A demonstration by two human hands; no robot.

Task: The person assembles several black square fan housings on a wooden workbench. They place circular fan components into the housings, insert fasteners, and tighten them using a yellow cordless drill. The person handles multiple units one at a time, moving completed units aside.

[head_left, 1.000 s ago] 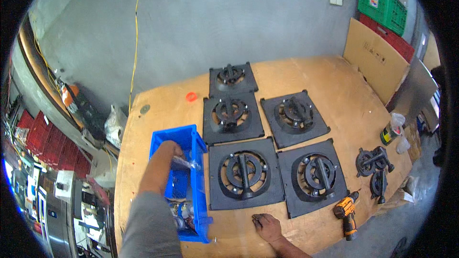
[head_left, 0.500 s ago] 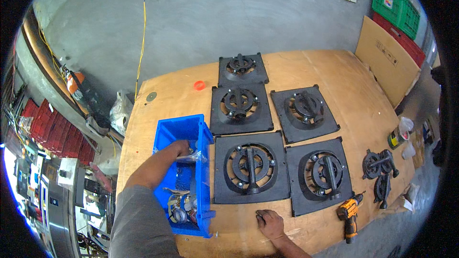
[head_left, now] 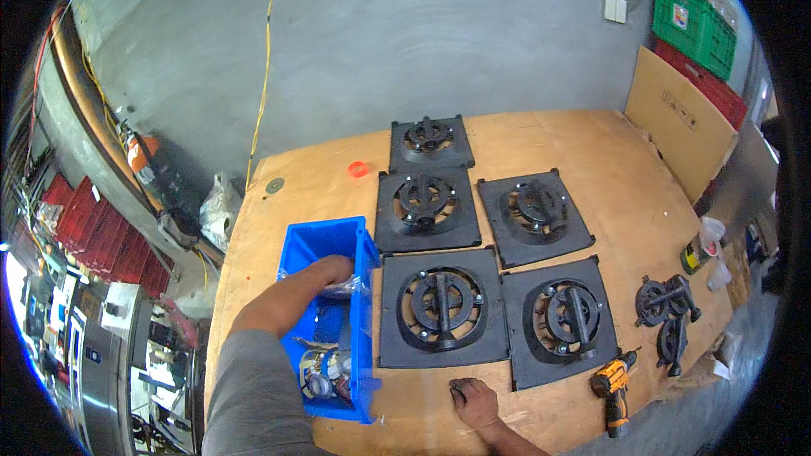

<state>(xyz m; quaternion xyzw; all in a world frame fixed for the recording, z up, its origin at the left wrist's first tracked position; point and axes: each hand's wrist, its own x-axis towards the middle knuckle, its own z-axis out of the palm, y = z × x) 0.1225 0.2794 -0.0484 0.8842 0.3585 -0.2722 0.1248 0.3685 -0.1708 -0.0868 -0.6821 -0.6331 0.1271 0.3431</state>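
Observation:
My left hand [head_left: 335, 269] reaches down into the blue plastic bin [head_left: 287, 247], over a clear plastic bag [head_left: 345, 285]. Its fingers are hidden below the knuckles, so what they touch cannot be made out. Tape rolls [head_left: 321, 384] and other small items lie in the bin's near end. On the wooden table my right hand [head_left: 477, 404] rests with curled fingers, closed around something dark or too small to name. Beyond it lie several square black burner plates, the nearest being a large plate [head_left: 401, 353] and one to its right [head_left: 528, 371], each carrying a round black burner.
An orange and black cordless drill [head_left: 615, 388] lies right of my right hand. Loose black burner parts [head_left: 667, 304] and a tub [head_left: 694, 255] sit by the table's right edge. An orange ring [head_left: 358, 169] and a grey disc [head_left: 274, 186] lie farther back. Cardboard [head_left: 680, 122] leans at the right.
The view has tilted up slightly, so the table sits lower in the picture. My left hand has shifted slightly within the bin; my right hand stays curled on the table.

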